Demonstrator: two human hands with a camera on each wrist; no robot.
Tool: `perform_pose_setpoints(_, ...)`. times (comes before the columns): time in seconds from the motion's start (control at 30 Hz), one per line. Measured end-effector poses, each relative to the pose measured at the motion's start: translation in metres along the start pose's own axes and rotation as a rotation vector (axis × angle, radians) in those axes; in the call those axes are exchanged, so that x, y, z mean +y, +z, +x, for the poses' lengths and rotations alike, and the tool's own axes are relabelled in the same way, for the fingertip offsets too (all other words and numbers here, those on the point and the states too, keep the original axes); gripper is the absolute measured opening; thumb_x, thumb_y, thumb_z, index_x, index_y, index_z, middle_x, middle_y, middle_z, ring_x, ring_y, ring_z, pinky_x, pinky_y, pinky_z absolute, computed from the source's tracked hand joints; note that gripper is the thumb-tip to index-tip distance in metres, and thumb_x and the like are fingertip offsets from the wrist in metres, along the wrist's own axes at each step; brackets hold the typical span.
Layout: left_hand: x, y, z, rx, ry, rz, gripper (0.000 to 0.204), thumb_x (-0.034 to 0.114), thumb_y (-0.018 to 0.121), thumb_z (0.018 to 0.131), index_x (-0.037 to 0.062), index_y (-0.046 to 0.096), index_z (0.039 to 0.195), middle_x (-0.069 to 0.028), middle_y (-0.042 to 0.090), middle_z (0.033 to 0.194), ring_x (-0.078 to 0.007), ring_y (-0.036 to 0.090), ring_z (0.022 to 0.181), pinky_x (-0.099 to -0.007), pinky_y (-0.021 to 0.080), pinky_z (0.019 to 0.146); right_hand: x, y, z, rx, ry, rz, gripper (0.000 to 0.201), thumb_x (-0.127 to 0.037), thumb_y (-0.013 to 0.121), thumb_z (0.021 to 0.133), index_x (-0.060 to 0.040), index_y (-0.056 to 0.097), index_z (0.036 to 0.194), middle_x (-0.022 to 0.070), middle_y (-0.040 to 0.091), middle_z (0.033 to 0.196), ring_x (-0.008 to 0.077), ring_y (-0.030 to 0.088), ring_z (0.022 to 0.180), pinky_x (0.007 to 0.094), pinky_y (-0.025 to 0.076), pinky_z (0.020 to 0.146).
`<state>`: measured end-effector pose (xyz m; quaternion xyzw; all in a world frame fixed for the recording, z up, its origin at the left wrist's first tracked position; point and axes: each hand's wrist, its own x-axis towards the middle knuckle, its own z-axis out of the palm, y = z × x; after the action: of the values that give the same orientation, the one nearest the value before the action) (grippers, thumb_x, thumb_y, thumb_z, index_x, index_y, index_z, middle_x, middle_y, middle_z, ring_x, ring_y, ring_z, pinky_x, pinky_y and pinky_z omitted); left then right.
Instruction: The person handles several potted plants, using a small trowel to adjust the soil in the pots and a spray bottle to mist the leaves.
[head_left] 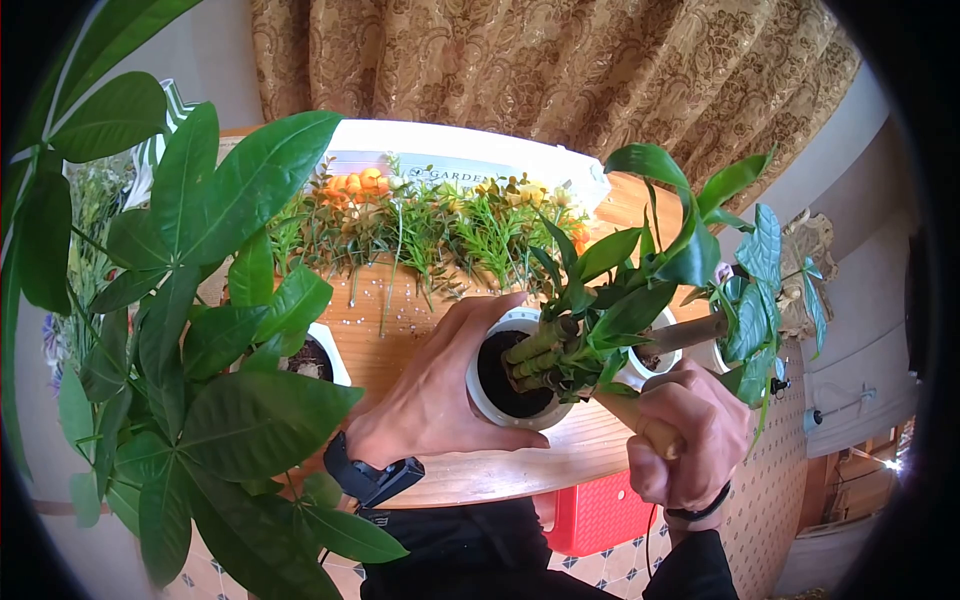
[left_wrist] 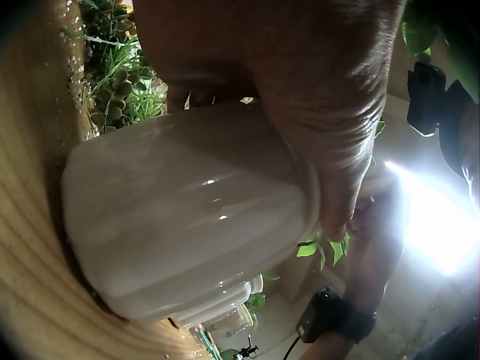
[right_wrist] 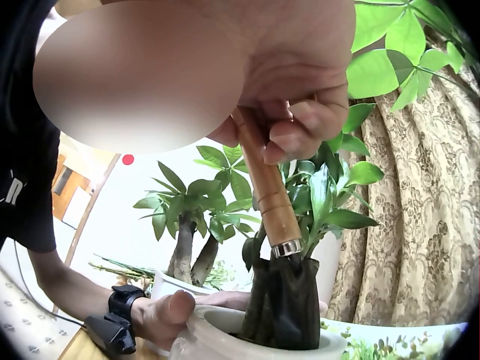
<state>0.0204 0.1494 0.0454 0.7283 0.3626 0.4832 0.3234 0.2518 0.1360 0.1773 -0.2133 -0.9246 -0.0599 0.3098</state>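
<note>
A white ribbed pot stands on the wooden table, with dark soil and thick green bamboo-like stalks inside. My left hand grips its rim, fingers at the far side and thumb at the near side. My right hand holds the wooden handle of a small trowel. In the right wrist view the dark trowel blade points down into the pot beside the stalks; in the head view the leaves partly hide it.
A large leafy plant in a white pot is on the left. Cut greenery and flowers lie along the back before a white box. More white pots stand at the right. A red stool is below the table edge.
</note>
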Motion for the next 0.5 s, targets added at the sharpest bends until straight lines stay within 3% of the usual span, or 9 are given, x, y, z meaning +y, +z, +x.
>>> perform_pose_setpoints(0.5, 0.0009, -0.0001, 0.0002, -0.005, -0.013, 0.005, 0.127, 0.039, 0.102, 0.054, 0.002, 0.034, 0.154, -0.024, 0.05, 0.139, -0.0416, 0.052, 0.13, -0.0482, 0.045, 0.11, -0.005, -0.0026, -0.0013, -0.005, 0.034, 0.026, 0.048, -0.014, 0.081, 0.073, 0.0007, 0.06, 0.113, 0.0089, 0.058, 0.072, 0.0242, 0.054, 0.055, 0.035, 0.045, 0.049)
